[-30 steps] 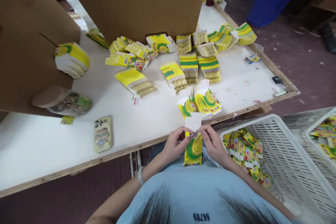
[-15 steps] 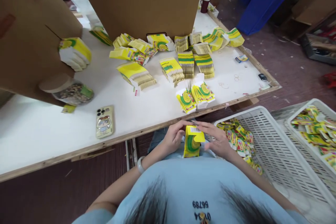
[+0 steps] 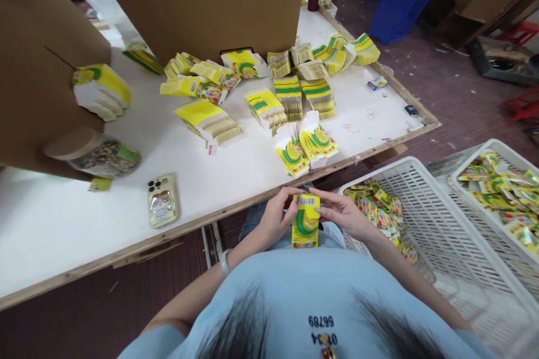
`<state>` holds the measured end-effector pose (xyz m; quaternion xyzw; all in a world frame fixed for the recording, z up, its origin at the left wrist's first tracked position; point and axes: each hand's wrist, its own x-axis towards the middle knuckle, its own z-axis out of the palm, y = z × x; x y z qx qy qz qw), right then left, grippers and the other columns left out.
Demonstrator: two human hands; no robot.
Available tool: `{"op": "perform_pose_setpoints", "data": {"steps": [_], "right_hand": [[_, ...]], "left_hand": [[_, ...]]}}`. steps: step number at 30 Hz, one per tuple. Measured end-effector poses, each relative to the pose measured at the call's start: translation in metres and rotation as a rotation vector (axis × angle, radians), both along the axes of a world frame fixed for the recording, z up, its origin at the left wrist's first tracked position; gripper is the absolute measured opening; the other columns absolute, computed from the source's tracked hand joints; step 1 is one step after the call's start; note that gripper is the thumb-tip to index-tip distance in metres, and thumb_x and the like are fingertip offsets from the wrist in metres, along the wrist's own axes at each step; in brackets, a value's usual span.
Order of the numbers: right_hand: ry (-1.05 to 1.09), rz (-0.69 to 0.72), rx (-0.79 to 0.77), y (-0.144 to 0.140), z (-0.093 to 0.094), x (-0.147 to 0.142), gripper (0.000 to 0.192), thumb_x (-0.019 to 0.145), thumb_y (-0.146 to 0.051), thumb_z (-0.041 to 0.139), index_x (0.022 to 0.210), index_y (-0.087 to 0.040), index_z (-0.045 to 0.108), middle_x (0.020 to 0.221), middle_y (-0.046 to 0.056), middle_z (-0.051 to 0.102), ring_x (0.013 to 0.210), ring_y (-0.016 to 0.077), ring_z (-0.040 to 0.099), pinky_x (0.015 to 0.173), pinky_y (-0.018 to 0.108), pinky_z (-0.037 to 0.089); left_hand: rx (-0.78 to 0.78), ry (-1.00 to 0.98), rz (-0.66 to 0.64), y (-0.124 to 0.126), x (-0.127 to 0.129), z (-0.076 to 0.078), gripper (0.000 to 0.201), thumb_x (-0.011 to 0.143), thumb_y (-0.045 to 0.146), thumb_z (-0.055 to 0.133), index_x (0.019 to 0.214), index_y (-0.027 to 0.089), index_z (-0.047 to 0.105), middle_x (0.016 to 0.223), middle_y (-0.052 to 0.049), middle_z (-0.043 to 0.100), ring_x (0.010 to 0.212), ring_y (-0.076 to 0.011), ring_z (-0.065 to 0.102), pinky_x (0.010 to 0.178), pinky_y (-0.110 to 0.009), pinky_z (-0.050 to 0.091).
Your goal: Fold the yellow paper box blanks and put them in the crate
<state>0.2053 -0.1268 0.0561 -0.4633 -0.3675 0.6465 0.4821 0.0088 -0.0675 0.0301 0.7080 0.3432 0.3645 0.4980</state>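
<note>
A small yellow and green carton (image 3: 306, 227) stands upright close to my shirt, its barcode end toward the table. My left hand (image 3: 278, 214) pinches its upper left edge between thumb and fingers. At the opposite edge, my right hand (image 3: 343, 214) grips the carton near its top flap with thumb and fingertips. Just beyond my hands, two small piles of flat yellow cartons (image 3: 319, 141) lie at the table's front edge. Behind them sit banded stacks of folded cartons (image 3: 288, 98).
On the white table (image 3: 138, 258) lie a phone (image 3: 163, 200), a jar (image 3: 96, 152) and more carton stacks (image 3: 206, 120). Tall cardboard boxes (image 3: 202, 0) stand at the back. To my right are a white basket (image 3: 446, 219) and another basket (image 3: 463, 176), both holding yellow packs.
My right fingers have closed from a spread pose onto the carton's top right edge. The flap that stuck out on the right now lies flatter. The view has shifted slightly.
</note>
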Motion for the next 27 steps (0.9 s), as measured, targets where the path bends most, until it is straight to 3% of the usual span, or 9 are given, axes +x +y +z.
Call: {"op": "perform_pose_setpoints", "data": {"steps": [5, 8, 10, 13, 15, 19, 21, 24, 27], "right_hand": [[-0.1, -0.191, -0.03, 0.014, -0.016, -0.007, 0.032, 0.084, -0.044, 0.078, 0.113, -0.032, 0.075, 0.111, 0.002, 0.082, 0.09, 0.0193, 0.078, 0.081, 0.034, 0.067], [-0.32, -0.311, -0.051, 0.009, -0.014, 0.031, 0.042, 0.082, -0.056, 0.074, 0.112, -0.027, 0.072, 0.102, 0.008, 0.081, 0.081, 0.0249, 0.077, 0.074, 0.042, 0.067], [-0.496, -0.387, -0.08, -0.003, -0.011, 0.073, 0.048, 0.085, -0.057, 0.069, 0.119, -0.023, 0.069, 0.102, 0.012, 0.079, 0.085, 0.0289, 0.076, 0.079, 0.049, 0.065], [-1.334, -0.441, -0.114, -0.022, -0.01, 0.128, 0.059, 0.091, -0.062, 0.056, 0.13, -0.018, 0.067, 0.114, 0.02, 0.075, 0.109, 0.0406, 0.071, 0.1, 0.068, 0.052], [-1.635, -0.464, -0.045, -0.021, -0.013, 0.141, 0.07, 0.094, -0.066, 0.048, 0.137, -0.012, 0.062, 0.125, 0.026, 0.07, 0.122, 0.0465, 0.064, 0.107, 0.075, 0.042], [-1.454, -0.509, 0.269, 0.023, -0.023, 0.106, 0.056, 0.098, -0.056, 0.054, 0.137, -0.017, 0.061, 0.126, 0.02, 0.072, 0.12, 0.037, 0.066, 0.109, 0.063, 0.05], [-1.312, -0.527, 0.455, 0.06, -0.026, 0.075, 0.043, 0.099, -0.044, 0.059, 0.136, -0.022, 0.062, 0.127, 0.017, 0.072, 0.122, 0.0329, 0.066, 0.114, 0.061, 0.047], [-1.168, -0.504, 0.674, 0.119, -0.031, 0.031, 0.047, 0.099, -0.034, 0.06, 0.145, -0.024, 0.053, 0.137, 0.017, 0.067, 0.136, 0.0321, 0.059, 0.118, 0.063, 0.042], [-1.066, -0.421, 0.721, 0.163, -0.04, -0.002, 0.055, 0.098, -0.04, 0.061, 0.148, -0.022, 0.048, 0.138, 0.017, 0.065, 0.136, 0.0342, 0.058, 0.12, 0.067, 0.038]], "left_hand": [[0.031, 0.068, -0.03, 0.02, 0.012, -0.01, 0.031, 0.106, 0.041, 0.041, 0.119, 0.018, 0.058, 0.097, -0.01, 0.072, 0.082, -0.0211, 0.069, 0.073, -0.034, 0.056], [0.241, 0.185, -0.011, 0.066, 0.02, -0.014, 0.029, 0.105, 0.04, 0.046, 0.119, 0.019, 0.059, 0.102, -0.011, 0.07, 0.09, -0.0238, 0.067, 0.081, -0.038, 0.056], [0.405, 0.273, 0.133, 0.114, 0.025, -0.016, 0.029, 0.102, 0.04, 0.053, 0.119, 0.018, 0.06, 0.114, -0.014, 0.069, 0.108, -0.0278, 0.064, 0.094, -0.043, 0.053], [0.403, 0.467, 0.34, 0.188, 0.033, -0.021, 0.042, 0.09, 0.039, 0.074, 0.121, 0.014, 0.06, 0.12, -0.017, 0.067, 0.113, -0.0306, 0.061, 0.099, -0.045, 0.049], [0.309, 0.572, 0.27, 0.224, 0.037, -0.026, 0.033, 0.086, 0.036, 0.079, 0.106, 0.014, 0.065, 0.103, -0.012, 0.07, 0.099, -0.0274, 0.063, 0.087, -0.039, 0.051], [0.324, 0.602, 0.093, 0.25, 0.037, -0.029, 0.027, 0.097, 0.035, 0.066, 0.077, 0.016, 0.069, 0.081, -0.007, 0.07, 0.086, -0.0224, 0.064, 0.084, -0.035, 0.05], [0.45, 0.541, 0.067, 0.246, 0.031, -0.024, 0.03, 0.102, 0.034, 0.056, 0.089, 0.016, 0.075, 0.096, -0.011, 0.076, 0.096, -0.0238, 0.066, 0.095, -0.04, 0.05], [0.551, 0.405, 0.1, 0.227, 0.019, -0.007, 0.037, 0.107, 0.036, 0.045, 0.114, 0.018, 0.076, 0.119, -0.014, 0.077, 0.108, -0.0239, 0.069, 0.101, -0.042, 0.052], [0.437, 0.293, 0.146, 0.199, 0.009, 0.015, 0.045, 0.108, 0.043, 0.04, 0.115, 0.016, 0.076, 0.105, -0.011, 0.081, 0.091, -0.0195, 0.075, 0.084, -0.032, 0.058]]}}
